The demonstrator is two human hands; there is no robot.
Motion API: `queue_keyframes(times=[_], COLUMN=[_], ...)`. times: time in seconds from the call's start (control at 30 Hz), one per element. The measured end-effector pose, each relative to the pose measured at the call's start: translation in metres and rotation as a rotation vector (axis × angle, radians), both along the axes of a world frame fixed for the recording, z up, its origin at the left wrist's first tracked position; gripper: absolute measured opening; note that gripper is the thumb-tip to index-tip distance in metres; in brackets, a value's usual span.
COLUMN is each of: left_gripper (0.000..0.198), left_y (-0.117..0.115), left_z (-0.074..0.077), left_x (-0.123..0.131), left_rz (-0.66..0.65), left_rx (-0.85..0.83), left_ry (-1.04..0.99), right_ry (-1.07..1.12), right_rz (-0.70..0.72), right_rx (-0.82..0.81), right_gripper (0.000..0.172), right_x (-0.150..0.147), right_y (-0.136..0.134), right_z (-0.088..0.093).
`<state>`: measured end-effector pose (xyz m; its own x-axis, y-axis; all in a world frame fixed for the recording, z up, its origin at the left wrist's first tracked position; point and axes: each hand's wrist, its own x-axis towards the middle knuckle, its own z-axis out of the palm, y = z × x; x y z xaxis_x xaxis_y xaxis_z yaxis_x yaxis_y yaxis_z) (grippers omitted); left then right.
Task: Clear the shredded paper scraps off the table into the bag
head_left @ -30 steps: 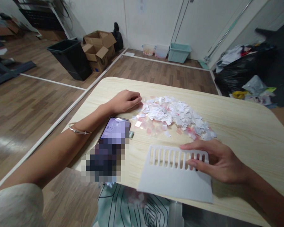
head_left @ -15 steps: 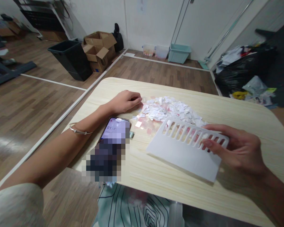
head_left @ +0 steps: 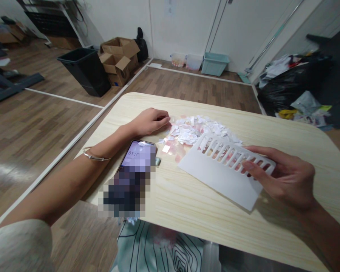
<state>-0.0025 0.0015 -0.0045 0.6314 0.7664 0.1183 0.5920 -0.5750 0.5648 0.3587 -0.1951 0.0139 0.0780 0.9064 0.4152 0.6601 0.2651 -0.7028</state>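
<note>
My right hand (head_left: 289, 177) grips a white slotted plastic plate (head_left: 218, 173) by its right end, thumb on the near face and fingers behind. The plate is held tilted over the table, its slotted edge overlapping the near side of a pile of small white paper pieces (head_left: 187, 134). Pinkish and clear bits are mixed into that pile and show through the slots. Resting on the table at the pile's left edge, my left hand (head_left: 151, 121) has its fingers curled in, and nothing shows in them. A phone (head_left: 140, 151) lies beside my left forearm.
The pale wooden table (head_left: 170, 196) has a small light-coloured item (head_left: 158, 161) by the phone. Beyond it on the floor stand a black bin (head_left: 86, 71), cardboard boxes (head_left: 117, 71) and a teal tub (head_left: 215, 63). Black bags (head_left: 294, 87) are heaped at right. Patterned fabric (head_left: 158, 251) hangs below the table edge.
The plate has tilted in my right hand, its near lower edge shifting upward and away from me. My left hand and the phone have stayed put.
</note>
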Motion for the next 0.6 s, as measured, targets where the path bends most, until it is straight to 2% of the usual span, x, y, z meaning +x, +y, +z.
queue_keyframes(times=[0.27,0.6], left_gripper=[0.034,0.033], left_y=[-0.0002,-0.0005], left_z=[-0.0001,0.0008], left_x=[0.0001,0.0001], left_rz=[-0.001,0.007], left_rx=[0.011,0.003], left_ry=[-0.007,0.023], right_ry=[0.058,0.091], right_rz=[0.008,-0.017], right_rx=[-0.023,-0.052], right_gripper=[0.024,0.022], right_x=[-0.0015,-0.0088], right_y=[-0.0016,-0.0067], right_z=[-0.0014,0.0056])
